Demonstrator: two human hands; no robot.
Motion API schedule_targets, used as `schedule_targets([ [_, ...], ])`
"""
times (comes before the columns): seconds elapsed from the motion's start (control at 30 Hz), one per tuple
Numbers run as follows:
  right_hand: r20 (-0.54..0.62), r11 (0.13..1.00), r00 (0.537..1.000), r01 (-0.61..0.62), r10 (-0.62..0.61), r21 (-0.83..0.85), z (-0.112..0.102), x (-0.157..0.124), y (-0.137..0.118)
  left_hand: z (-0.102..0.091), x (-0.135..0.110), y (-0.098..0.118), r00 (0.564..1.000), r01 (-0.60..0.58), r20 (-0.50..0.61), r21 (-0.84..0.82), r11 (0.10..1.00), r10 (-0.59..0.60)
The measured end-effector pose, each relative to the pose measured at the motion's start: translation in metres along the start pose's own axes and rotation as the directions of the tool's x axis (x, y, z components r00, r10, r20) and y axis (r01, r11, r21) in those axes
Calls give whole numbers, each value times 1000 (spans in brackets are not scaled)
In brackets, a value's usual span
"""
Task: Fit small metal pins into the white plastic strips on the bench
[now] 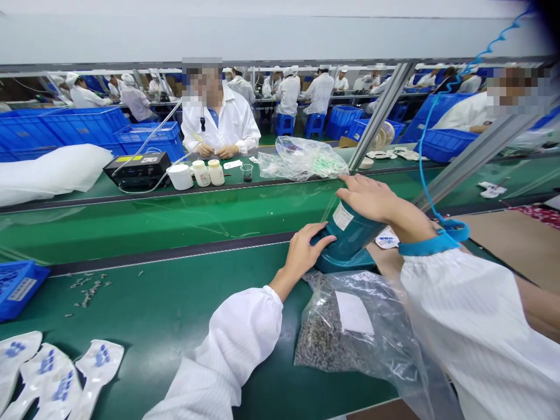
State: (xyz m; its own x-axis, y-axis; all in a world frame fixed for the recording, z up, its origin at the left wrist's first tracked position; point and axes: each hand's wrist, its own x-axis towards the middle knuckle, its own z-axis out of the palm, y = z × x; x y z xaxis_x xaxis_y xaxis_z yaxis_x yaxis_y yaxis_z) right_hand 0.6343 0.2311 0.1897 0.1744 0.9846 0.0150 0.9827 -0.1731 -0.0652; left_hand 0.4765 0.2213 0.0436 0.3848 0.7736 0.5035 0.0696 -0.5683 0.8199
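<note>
A teal device with a white label stands on the green bench in the head view. My left hand grips its lower left side with curled fingers. My right hand rests over its top, fingers bent down around it. A blue wrist strap with a coiled blue cord circles my right wrist. Just in front of the device lies a clear plastic bag filled with small grey parts and bearing a white label.
Small grey parts lie scattered at left beside a blue bin. White printed pouches lie at the near left. Across the belt a person in white sits by bottles, a black box and a crumpled bag.
</note>
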Motion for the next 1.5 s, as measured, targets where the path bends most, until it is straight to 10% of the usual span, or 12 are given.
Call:
schedule_targets([
  [1.0, -51, 999, 998, 20, -21, -26, 2, -1, 0, 7, -4, 3, 996, 34, -78, 12, 999, -33],
  [1.5, -20, 1000, 1000, -3, 2, -26, -3, -3, -2, -43, -2, -18, 988, 155, 42, -86, 984, -152],
])
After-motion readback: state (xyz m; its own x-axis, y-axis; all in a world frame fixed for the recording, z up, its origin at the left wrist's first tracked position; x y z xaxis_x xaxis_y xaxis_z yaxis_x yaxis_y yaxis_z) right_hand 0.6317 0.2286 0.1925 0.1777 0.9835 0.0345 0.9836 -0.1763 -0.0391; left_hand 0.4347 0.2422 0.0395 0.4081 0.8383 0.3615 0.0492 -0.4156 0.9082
